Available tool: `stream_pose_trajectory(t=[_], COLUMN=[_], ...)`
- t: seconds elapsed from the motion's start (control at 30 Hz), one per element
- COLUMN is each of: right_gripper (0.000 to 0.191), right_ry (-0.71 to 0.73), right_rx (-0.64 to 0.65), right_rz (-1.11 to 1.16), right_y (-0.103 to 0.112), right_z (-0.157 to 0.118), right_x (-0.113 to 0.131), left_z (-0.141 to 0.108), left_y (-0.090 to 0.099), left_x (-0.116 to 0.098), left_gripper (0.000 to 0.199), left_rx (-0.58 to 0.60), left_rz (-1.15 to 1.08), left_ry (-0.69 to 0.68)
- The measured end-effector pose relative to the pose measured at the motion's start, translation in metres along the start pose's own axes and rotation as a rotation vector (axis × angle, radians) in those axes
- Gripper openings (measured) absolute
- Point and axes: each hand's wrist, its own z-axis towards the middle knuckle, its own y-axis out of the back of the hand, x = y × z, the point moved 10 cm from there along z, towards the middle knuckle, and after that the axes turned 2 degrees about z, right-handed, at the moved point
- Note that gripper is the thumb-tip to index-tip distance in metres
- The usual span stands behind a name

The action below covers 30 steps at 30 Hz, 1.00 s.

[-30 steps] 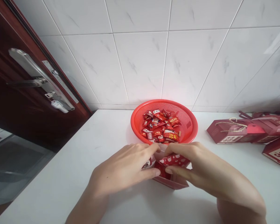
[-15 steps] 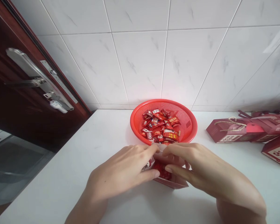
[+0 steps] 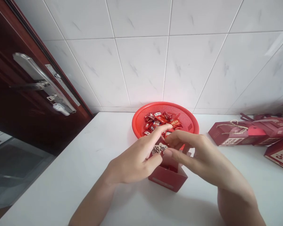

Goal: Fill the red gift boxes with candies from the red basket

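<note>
A small dark-red cardboard gift box (image 3: 167,180) stands on the white table with its top open, and something red lies inside. My left hand (image 3: 136,158) holds the box's left side, thumb at the near edge and fingers reaching along the far side. A pale label with dark lettering (image 3: 158,148) shows between that thumb and fingers. From the right, my right hand (image 3: 198,157) curls over the opening, thumb and fingers pinched at the upper flaps; its fingertips are partly hidden. Just behind the box is a red plastic basket (image 3: 194,125) of red-wrapped candies (image 3: 161,118).
Several dark-red gift boxes (image 3: 257,133) with twine and ribbon lie at the right of the white table (image 3: 85,157). A tiled wall (image 3: 141,69) rises behind. On the left is a brown door (image 3: 4,69) with a metal handle and keys (image 3: 60,108).
The box has become more upright, its near wall now in view. My left fingers have moved up towards the basket, and my right hand has shifted slightly upward over the flaps.
</note>
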Motion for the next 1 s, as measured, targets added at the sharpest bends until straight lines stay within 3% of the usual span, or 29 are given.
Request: stream_pose_trajectory(t=[0.17, 0.4, 0.6, 0.73, 0.87, 1.0], right_gripper=[0.010, 0.019, 0.002, 0.008, 0.014, 0.021], right_ry=[0.006, 0.024, 0.140, 0.201, 0.155, 0.149], right_rx=[-0.103, -0.195, -0.333, -0.470, -0.316, -0.245], right_rz=[-0.015, 0.073, 0.160, 0.195, 0.174, 0.085], right_y=[0.007, 0.017, 0.029, 0.047, 0.042, 0.039], right_z=[0.000, 0.000, -0.003, -0.009, -0.004, -0.004], right_x=[-0.002, 0.000, 0.005, 0.006, 0.003, 0.005], left_z=[-0.001, 0.003, 0.003, 0.002, -0.003, -0.005], left_y=[0.002, 0.010, 0.012, 0.023, 0.041, 0.039], left_x=[-0.005, 0.003, 0.004, 0.006, 0.005, -0.002], left_gripper=[0.074, 0.072, 0.069, 0.060, 0.046, 0.046], left_rx=[-0.076, -0.163, -0.232, -0.296, -0.400, -0.350], left_rz=[-0.095, -0.341, -0.374, -0.318, -0.284, -0.124], left_ry=[-0.063, 0.018, -0.047, -0.075, -0.131, -0.160])
